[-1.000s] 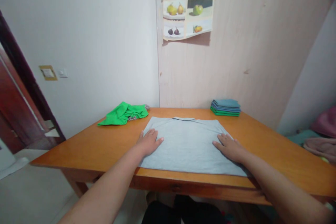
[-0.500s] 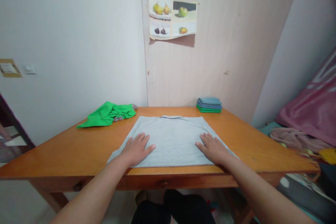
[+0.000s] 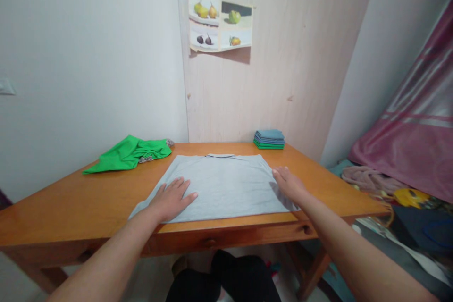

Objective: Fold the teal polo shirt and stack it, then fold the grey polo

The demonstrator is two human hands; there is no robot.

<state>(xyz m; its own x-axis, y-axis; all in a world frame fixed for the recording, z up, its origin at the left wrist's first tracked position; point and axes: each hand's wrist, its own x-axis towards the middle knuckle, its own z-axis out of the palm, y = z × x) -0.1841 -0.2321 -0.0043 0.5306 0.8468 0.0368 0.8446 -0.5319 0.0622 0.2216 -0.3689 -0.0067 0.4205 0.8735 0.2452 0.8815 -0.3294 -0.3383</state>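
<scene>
A light grey shirt [image 3: 219, 188] lies spread flat on the wooden table, its neckline at the far edge and its near edge close to the table's front. My left hand [image 3: 173, 198] rests flat on the shirt's left part, fingers spread. Over the shirt's right edge is my right hand [image 3: 288, 184], raised a little off the cloth, with a shadow beneath it. Its fingers are stretched out and hold nothing.
On the wooden table [image 3: 92, 207], a crumpled green garment [image 3: 123, 153] lies at the back left. A stack of folded blue and green cloths [image 3: 269, 139] sits at the back right. Beyond the table's right side are a pink curtain [image 3: 406, 137] and heaped items.
My right hand has lifted off the shirt and shifted to its right edge. My left hand stays flat on the cloth. The camera view has turned slightly right.
</scene>
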